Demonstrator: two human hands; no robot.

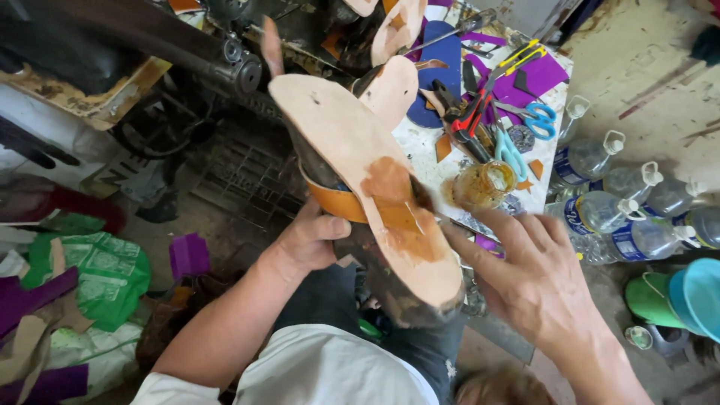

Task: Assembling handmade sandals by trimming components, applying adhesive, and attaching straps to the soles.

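A cluttered tabletop (420,146) carries scissors (536,120) and a glue jar (486,184). Before it, a tan sole (360,165) sits on a dark last, the left hand (307,240) clamping its side. The right hand (525,274) hovers beside it, grip spread.

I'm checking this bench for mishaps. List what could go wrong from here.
1. The right hand is blurred and close beside the open jar of amber glue at the table edge; a knock might tip it.
2. The glue patch on the sole looks wet; fingers could smear it or stick.
3. The left hand alone grips the shoe on its last, so it may twist.
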